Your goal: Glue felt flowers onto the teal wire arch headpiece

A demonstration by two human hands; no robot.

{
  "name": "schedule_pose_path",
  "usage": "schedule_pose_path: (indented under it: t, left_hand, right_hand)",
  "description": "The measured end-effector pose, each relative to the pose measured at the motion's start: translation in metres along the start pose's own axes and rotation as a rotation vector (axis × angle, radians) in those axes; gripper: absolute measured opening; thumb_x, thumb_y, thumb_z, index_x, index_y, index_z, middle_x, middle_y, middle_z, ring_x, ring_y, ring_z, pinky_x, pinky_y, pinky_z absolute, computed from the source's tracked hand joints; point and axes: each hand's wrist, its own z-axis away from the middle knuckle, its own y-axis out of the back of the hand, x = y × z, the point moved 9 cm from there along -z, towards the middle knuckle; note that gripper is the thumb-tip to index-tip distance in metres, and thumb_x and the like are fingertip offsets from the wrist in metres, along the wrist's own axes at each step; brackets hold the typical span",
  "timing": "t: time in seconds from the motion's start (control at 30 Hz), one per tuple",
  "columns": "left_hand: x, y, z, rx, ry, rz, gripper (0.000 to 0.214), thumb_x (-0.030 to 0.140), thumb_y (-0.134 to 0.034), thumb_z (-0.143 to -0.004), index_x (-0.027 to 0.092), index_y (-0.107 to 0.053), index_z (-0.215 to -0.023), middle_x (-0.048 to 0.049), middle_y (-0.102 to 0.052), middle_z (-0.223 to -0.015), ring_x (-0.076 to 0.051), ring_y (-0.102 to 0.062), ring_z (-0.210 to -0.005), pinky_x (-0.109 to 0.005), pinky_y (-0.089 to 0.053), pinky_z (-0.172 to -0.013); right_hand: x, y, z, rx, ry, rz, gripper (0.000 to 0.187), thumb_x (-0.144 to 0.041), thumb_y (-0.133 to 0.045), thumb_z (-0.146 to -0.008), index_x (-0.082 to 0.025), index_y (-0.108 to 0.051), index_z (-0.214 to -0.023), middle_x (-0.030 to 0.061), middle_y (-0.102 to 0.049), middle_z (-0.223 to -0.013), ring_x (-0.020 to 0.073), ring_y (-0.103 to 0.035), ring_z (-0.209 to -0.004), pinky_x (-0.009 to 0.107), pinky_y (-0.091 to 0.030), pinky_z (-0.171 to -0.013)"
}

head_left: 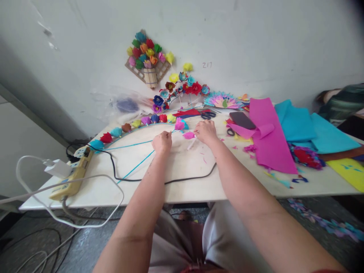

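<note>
My left hand is closed in a pinch on a thin teal stick that runs diagonally across the white table. My right hand is closed on a small pink paper flower with a white stem. Just beyond both hands lies a curved teal arc lined with several paper flowers in red, teal, yellow, purple and pink.
Magenta, teal and yellow paper sheets cover the right side. Scissors and a dark phone lie behind my right hand. A power strip with charger and cables sits left. Flower bouquets lean on the wall.
</note>
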Motion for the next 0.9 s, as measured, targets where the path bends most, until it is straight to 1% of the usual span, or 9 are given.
schedule_pose_path:
  t: [0.1,0.23,0.33,0.43,0.57,0.7,0.8,0.9]
  left_hand:
    - [0.001,0.000,0.000,0.012,-0.012,0.004,0.039,0.047,-0.031,-0.080,0.027,-0.063,-0.087,-0.0064,-0.065,-0.083,-0.021,-0.057,-0.082,-0.028,-0.037,-0.064]
    - [0.001,-0.002,-0.001,0.001,-0.017,-0.002,0.040,0.047,-0.030,-0.080,0.027,-0.063,-0.088,-0.0069,-0.065,-0.084,-0.021,-0.057,-0.082,-0.028,-0.037,-0.064]
    - [0.001,-0.002,-0.001,-0.009,-0.010,-0.002,0.040,0.047,-0.029,-0.080,0.027,-0.063,-0.090,-0.0074,-0.065,-0.084,-0.022,-0.057,-0.082,-0.029,-0.037,-0.064]
    - [0.001,-0.002,-0.001,-0.010,-0.010,0.005,0.040,0.047,-0.030,-0.080,0.027,-0.063,-0.090,-0.0074,-0.065,-0.085,-0.022,-0.057,-0.082,-0.029,-0.037,-0.065]
    - [0.001,-0.003,-0.001,-0.007,-0.013,0.005,0.040,0.047,-0.030,-0.080,0.027,-0.063,-0.090,-0.0074,-0.065,-0.085,-0.021,-0.057,-0.082,-0.029,-0.038,-0.066]
    - [0.000,-0.003,-0.001,0.002,-0.014,0.000,0.040,0.047,-0.029,-0.080,0.027,-0.063,-0.090,-0.0072,-0.065,-0.084,-0.021,-0.057,-0.082,-0.029,-0.038,-0.065]
    - [-0.001,-0.004,-0.002,-0.006,-0.007,0.004,0.040,0.047,-0.029,-0.080,0.027,-0.063,-0.090,-0.0070,-0.065,-0.084,-0.021,-0.057,-0.082,-0.029,-0.038,-0.065]
    - [-0.002,-0.004,-0.002,-0.007,0.000,0.007,0.041,0.048,-0.029,-0.080,0.027,-0.063,-0.090,-0.0072,-0.065,-0.085,-0.021,-0.057,-0.082,-0.029,-0.038,-0.065]
  right_hand:
    - [-0.009,-0.006,-0.002,-0.002,0.044,-0.012,0.021,-0.024,-0.048,-0.075,-0.021,-0.068,-0.076,0.0065,-0.060,-0.096,0.0236,-0.039,-0.097,0.039,-0.019,-0.086]
    - [-0.016,-0.019,-0.007,-0.047,0.067,0.025,0.020,-0.019,-0.052,-0.070,-0.022,-0.069,-0.079,0.0052,-0.057,-0.105,0.0250,-0.037,-0.103,0.043,-0.012,-0.092]
    - [-0.018,-0.026,-0.009,-0.063,0.057,0.049,0.019,-0.021,-0.052,-0.068,-0.020,-0.068,-0.078,0.0057,-0.055,-0.109,0.0271,-0.033,-0.108,0.046,-0.008,-0.094]
    - [-0.018,-0.030,-0.010,-0.056,0.044,0.047,0.019,-0.024,-0.051,-0.068,-0.018,-0.067,-0.077,0.0073,-0.055,-0.108,0.0282,-0.032,-0.110,0.048,-0.008,-0.094]
    - [-0.013,-0.029,-0.012,-0.010,0.001,0.003,0.021,-0.018,-0.049,-0.069,-0.019,-0.066,-0.082,0.0069,-0.057,-0.106,0.0249,-0.038,-0.104,0.046,-0.012,-0.094]
    - [-0.008,-0.024,-0.014,0.009,-0.033,-0.053,0.016,-0.019,-0.049,-0.070,-0.020,-0.065,-0.070,0.0048,-0.060,-0.099,0.0233,-0.044,-0.098,0.043,-0.019,-0.092]
    - [0.000,-0.019,-0.016,0.003,-0.080,-0.110,0.015,-0.021,-0.050,-0.069,-0.020,-0.064,-0.067,0.0050,-0.063,-0.091,0.0224,-0.049,-0.090,0.039,-0.029,-0.084]
    - [0.010,-0.015,-0.016,0.017,-0.169,-0.301,0.013,-0.024,-0.052,-0.067,-0.019,-0.064,-0.068,0.0044,-0.064,-0.078,0.0193,-0.054,-0.077,0.032,-0.038,-0.070]
